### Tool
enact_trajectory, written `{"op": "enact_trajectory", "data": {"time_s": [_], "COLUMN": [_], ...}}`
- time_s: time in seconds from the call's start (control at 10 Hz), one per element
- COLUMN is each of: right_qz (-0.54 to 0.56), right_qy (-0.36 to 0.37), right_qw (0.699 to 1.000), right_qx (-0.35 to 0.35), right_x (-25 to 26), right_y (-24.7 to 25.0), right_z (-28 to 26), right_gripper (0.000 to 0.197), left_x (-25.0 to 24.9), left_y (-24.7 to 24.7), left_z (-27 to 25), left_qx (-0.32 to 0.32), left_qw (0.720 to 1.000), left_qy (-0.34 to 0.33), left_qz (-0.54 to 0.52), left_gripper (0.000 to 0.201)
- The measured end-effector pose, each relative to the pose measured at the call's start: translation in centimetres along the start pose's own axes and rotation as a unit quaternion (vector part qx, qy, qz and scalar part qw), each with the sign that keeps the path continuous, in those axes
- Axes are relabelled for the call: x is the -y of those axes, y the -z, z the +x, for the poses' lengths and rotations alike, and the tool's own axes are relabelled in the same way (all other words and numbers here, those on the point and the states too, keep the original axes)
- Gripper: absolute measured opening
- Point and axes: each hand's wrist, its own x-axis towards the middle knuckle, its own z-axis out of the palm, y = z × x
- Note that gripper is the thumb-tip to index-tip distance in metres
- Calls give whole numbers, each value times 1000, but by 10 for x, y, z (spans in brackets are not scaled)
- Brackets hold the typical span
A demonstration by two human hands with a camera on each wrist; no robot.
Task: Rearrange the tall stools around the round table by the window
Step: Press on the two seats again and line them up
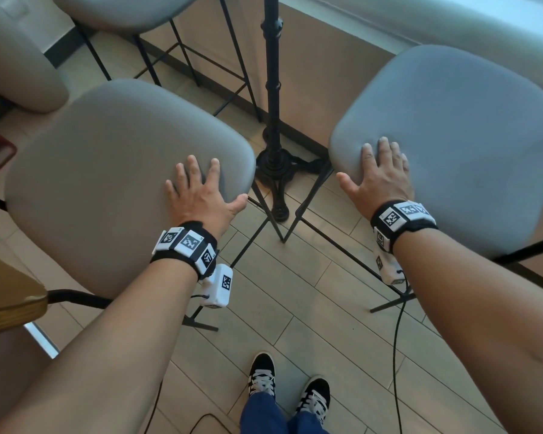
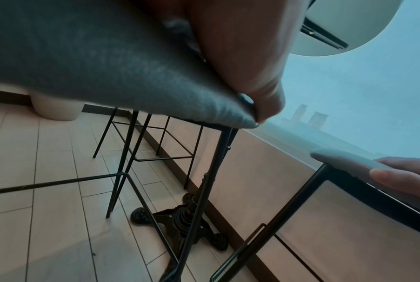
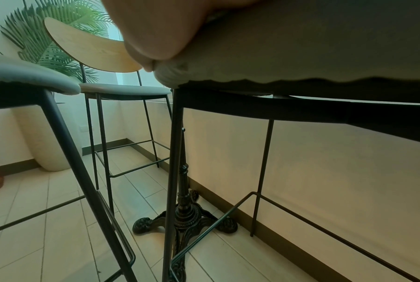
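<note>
While the person is standing between two tall stools, the left hand [image 1: 201, 195] is lying flat on the near right corner of the left stool [image 1: 107, 170], its fingers spread straight over the grey cushion and its thumb reaching over the cushion's edge. From the left wrist view, the thumb [image 2: 264, 99] is pressing against the corner of the seat, so this grip is resting on the stool with fingers extended rather than curling round it. The right hand [image 1: 381, 175] is lying the same way on the near left corner of the right stool [image 1: 458, 136], fingers straight on the blue-grey cushion and thumb hanging over the side; the right wrist view is showing that thumb [image 3: 155, 43] touching the seat's edge. Both stools are standing upright on the pale plank floor [image 1: 295, 292], well apart from each other, with the black cast-iron pedestal of the bench [image 1: 271, 89] rising between them beside the low wall under the window. A third stool [image 1: 129, 10] is standing farther back on the left, next to a pale planter [image 1: 19, 67]. The person's black-and-white shoes [image 1: 289, 389] are showing at the bottom of the head view.
</note>
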Motion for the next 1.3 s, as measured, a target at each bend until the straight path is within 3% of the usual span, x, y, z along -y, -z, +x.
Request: {"op": "enact_trajectory", "data": {"time_s": [0.6, 1.3], "right_qz": [24, 15], "right_qy": [11, 7], "right_qw": [1000, 1000], "right_qx": [-7, 2], "right_x": [-7, -6], "right_y": [2, 0], "right_z": [-1, 0], "right_gripper": [77, 76], "left_x": [5, 6], "left_y": [-3, -5], "left_z": [-6, -17], "left_qx": [-28, -31], "left_qw": [997, 997], "left_qy": [-47, -44], "left_qz": [-60, -60], "left_gripper": [83, 81]}}
